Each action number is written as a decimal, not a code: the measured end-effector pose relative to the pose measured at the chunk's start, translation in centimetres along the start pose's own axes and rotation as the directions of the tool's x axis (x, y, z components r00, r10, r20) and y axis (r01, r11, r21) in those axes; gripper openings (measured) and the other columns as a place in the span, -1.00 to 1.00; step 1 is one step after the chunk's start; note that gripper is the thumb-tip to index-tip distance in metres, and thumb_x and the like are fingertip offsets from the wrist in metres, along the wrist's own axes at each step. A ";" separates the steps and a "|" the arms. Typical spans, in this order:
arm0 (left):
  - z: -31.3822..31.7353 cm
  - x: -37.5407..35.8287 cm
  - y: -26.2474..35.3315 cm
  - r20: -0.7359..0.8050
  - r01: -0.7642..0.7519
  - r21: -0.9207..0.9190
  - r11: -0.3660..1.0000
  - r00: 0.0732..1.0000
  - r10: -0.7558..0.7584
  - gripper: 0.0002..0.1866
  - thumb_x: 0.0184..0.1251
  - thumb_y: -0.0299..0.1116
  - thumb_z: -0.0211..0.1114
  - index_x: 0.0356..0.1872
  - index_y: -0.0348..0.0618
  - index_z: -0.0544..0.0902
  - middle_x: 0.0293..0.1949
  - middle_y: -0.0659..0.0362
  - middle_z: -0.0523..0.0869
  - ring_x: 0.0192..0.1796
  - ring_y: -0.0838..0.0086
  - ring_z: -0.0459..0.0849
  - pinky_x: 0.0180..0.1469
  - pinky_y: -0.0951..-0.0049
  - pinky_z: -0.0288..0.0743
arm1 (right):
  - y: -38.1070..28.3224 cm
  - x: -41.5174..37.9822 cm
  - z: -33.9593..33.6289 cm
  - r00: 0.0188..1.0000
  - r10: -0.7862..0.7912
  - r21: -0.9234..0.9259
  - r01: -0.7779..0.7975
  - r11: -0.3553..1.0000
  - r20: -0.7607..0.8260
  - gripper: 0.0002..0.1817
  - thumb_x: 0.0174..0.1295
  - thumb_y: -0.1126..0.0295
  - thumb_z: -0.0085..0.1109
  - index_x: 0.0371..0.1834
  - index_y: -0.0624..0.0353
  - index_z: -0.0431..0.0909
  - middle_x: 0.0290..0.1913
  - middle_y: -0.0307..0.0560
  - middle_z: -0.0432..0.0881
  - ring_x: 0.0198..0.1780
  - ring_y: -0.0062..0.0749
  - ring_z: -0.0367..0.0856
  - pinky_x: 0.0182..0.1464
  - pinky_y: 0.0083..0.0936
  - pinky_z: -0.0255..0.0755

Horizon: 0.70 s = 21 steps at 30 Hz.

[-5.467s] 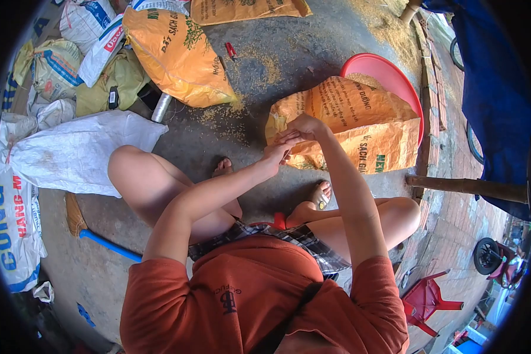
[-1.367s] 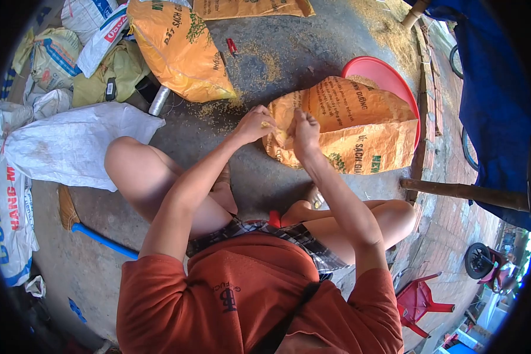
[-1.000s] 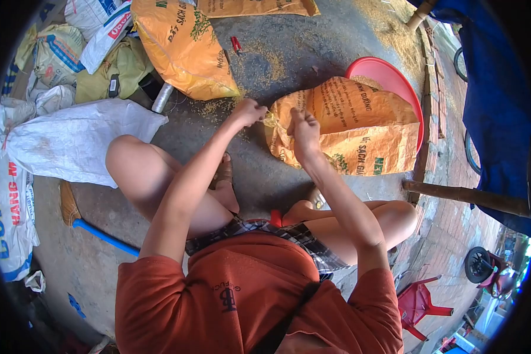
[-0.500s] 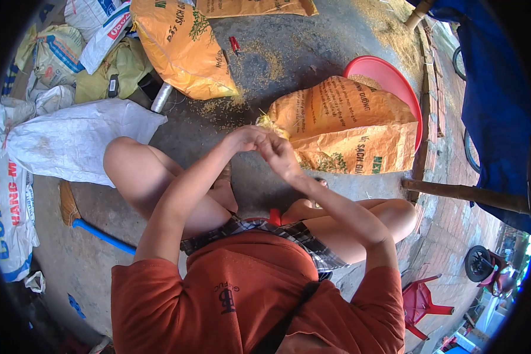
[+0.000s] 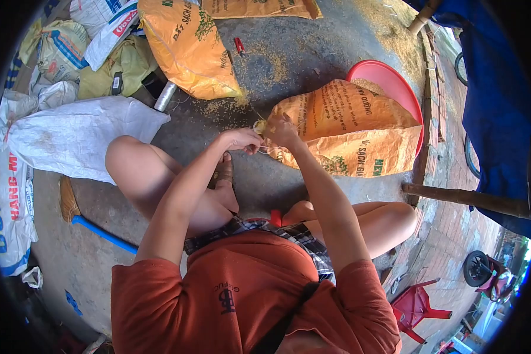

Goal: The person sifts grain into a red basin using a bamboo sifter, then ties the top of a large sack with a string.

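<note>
An orange sack (image 5: 360, 127) with printed lettering lies ahead, its gathered yellowish end towards my hands. My left hand (image 5: 245, 140) is beside that end, fingers curled together on a thin pale string. My right hand (image 5: 281, 130) is closed at the gathered end, over the sack's near left corner; what its fingers pinch is too small to make out. The thin string runs between the two hands.
A red basin (image 5: 410, 88) with grain sits behind the sack. Another orange sack (image 5: 189, 53), a white sack (image 5: 82, 135), a thread spool (image 5: 166, 96), red clippers (image 5: 239, 46) and a blue-handled tool (image 5: 103, 235) lie around. A red stool (image 5: 418, 307) stands right.
My hands, together before, have moved apart. My left hand shifted slightly left, and my right hand moved up onto the sack's gathered end. The string now shows between them.
</note>
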<state>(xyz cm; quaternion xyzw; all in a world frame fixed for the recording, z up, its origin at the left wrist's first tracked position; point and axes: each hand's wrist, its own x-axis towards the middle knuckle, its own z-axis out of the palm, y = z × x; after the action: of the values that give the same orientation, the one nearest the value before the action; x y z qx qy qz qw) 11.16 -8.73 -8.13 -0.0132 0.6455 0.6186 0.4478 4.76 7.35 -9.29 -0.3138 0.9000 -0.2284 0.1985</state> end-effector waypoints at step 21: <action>-1.1 3.8 1.4 -0.433 -0.423 -0.892 0.161 0.901 -0.034 -0.81 -0.03 -0.51 -0.17 -0.76 -0.16 0.30 -0.50 0.08 0.47 -0.30 0.31 0.46 -0.01 0.23 0.31 | 2.6 -0.8 -1.0 0.954 0.287 0.508 -0.205 0.837 -0.087 -0.62 0.00 0.38 -0.04 -0.10 0.33 0.30 -0.28 0.20 0.50 -0.15 -0.11 0.46 -0.15 -0.42 0.31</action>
<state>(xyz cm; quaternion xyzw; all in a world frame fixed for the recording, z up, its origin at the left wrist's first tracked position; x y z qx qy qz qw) 7.49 -7.31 -9.48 -0.3203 0.1676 0.9239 0.1256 3.63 9.99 -9.74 -0.1148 0.8575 -0.4472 0.2269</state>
